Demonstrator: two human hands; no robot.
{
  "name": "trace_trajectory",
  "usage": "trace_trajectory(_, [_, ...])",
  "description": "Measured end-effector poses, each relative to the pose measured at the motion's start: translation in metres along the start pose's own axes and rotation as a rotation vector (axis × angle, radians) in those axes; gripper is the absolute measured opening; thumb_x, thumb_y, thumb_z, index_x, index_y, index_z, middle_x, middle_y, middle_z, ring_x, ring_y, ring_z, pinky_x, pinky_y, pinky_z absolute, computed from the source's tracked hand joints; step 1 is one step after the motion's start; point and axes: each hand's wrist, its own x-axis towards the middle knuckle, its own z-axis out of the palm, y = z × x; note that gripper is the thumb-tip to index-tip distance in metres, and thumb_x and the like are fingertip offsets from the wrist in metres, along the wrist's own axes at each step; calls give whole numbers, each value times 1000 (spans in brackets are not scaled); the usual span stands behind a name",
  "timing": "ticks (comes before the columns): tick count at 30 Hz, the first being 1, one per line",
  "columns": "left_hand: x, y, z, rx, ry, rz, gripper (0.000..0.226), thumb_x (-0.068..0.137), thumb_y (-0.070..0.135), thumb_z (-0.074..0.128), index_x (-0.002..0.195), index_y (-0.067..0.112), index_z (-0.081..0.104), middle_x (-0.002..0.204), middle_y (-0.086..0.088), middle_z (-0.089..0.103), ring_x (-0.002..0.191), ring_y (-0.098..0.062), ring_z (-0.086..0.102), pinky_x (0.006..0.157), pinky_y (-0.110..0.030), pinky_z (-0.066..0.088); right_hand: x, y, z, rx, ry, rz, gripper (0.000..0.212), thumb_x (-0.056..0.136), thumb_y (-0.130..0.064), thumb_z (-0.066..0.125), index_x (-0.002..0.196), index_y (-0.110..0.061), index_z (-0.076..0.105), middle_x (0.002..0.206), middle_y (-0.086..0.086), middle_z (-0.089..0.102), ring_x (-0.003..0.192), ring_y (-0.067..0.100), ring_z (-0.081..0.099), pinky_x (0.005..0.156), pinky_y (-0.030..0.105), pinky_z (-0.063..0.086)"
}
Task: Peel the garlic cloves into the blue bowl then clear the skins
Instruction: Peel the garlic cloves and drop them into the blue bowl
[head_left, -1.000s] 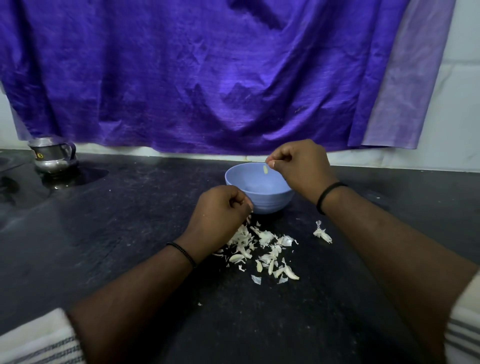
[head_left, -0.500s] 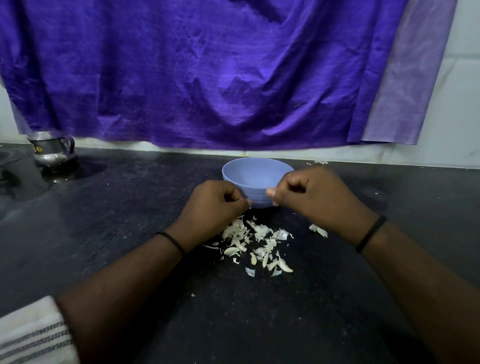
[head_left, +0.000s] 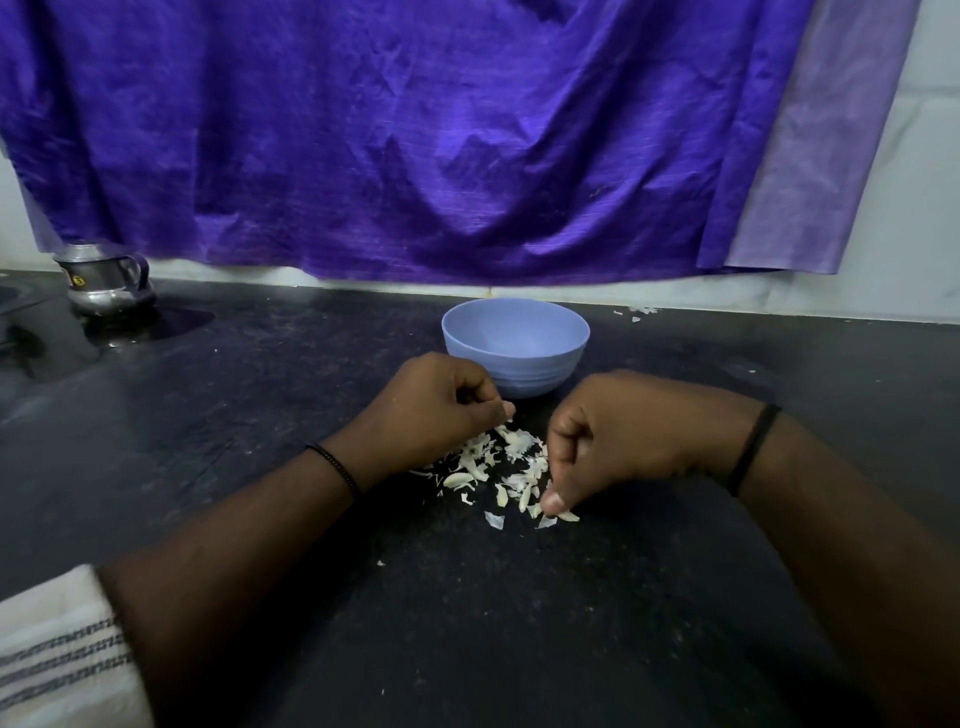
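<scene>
While the right hand (head_left: 623, 441) pinches a scrap from the garlic skins (head_left: 498, 467) on the tabletop (head_left: 260, 415), the left hand (head_left: 441, 410) stays curled (holding what, I cannot tell). Pick gently near the blue bowl (head_left: 514, 345), just beyond them.

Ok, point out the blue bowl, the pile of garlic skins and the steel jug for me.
blue bowl (head_left: 519, 371), head view, on its outer front wall.
garlic skins (head_left: 480, 460), head view, on the middle of the pile.
steel jug (head_left: 104, 283), head view, on its body.
</scene>
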Motion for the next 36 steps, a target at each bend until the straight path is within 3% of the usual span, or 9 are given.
trace_trajectory(7, [-1, 1, 2, -23, -2, 20, 16, 85, 30, 76, 75, 18, 74, 67, 3, 71, 58, -6, 61, 59, -24, 50, 2, 2, 1, 64, -77, 17, 9, 82, -24, 78, 81, -16, 75, 71, -8, 74, 58, 2, 63, 63, 22, 51])
trace_trajectory(9, [-1, 1, 2, -64, -3, 32, 14, 85, 28, 76, 77, 16, 75, 69, 2, 71, 60, -8, 62, 61, -27, 51, 2, 5, 0, 169, -29, 23, 5, 87, -18, 71, 82, -15, 71, 79, -1, 76, 63, 6, 67, 58, 22, 49])
trace_trajectory(12, [-4, 6, 3, -187, -20, 57, 9, 86, 19, 75, 80, 13, 75, 67, 3, 69, 59, -4, 57, 58, -20, 46, 1, 9, -1, 378, 36, 8, 7, 92, -13, 65, 86, -15, 62, 81, 4, 77, 63, 10, 67, 53, 20, 46])
trace_trajectory(18, [-9, 15, 2, -440, -35, 12, 12, 89, 16, 71, 85, 5, 73, 71, -11, 65, 58, -19, 49, 56, -28, 40, 2, 13, -4, 569, 281, -133, 13, 79, -5, 80, 81, -8, 68, 62, 3, 63, 51, 6, 54, 49, 17, 45])
trace_trajectory(21, [-11, 21, -1, -507, -54, -33, 29, 86, 27, 70, 85, -1, 69, 72, -13, 62, 49, -13, 39, 44, -21, 32, 6, 18, -4, 618, 384, -169, 16, 75, -1, 82, 84, -5, 69, 68, 12, 65, 62, 14, 57, 58, 21, 47])
trace_trajectory(23, [-12, 24, -3, -504, -83, -32, 32, 83, 36, 69, 78, 4, 69, 66, -8, 61, 48, -12, 35, 44, -22, 28, 9, 20, -2, 644, 437, -199, 21, 73, 2, 83, 86, -5, 69, 76, 22, 68, 69, 19, 60, 66, 27, 50])
trace_trajectory(28, [-16, 32, -3, -409, -113, 23, 27, 94, 29, 61, 72, 14, 64, 49, 12, 55, 42, 2, 41, 46, -9, 31, 13, 20, 3, 597, 539, -248, 18, 71, -7, 86, 82, -8, 72, 71, 3, 73, 65, 6, 65, 64, 19, 53])
trace_trajectory(33, [-17, 30, -2, -362, -148, 81, 28, 98, 22, 59, 70, 20, 63, 49, 13, 53, 44, 0, 40, 48, -12, 32, 14, 17, 5, 593, 588, -266, 19, 70, -11, 86, 83, -8, 73, 77, 8, 75, 69, 13, 69, 67, 23, 56])
trace_trajectory(36, [-17, 28, -2, -332, -142, 125, 29, 100, 16, 55, 74, 19, 66, 55, 12, 57, 46, 2, 45, 50, -10, 34, 15, 17, 6, 568, 586, -242, 13, 76, -9, 83, 85, -9, 74, 78, 8, 76, 76, 25, 73, 76, 37, 59])
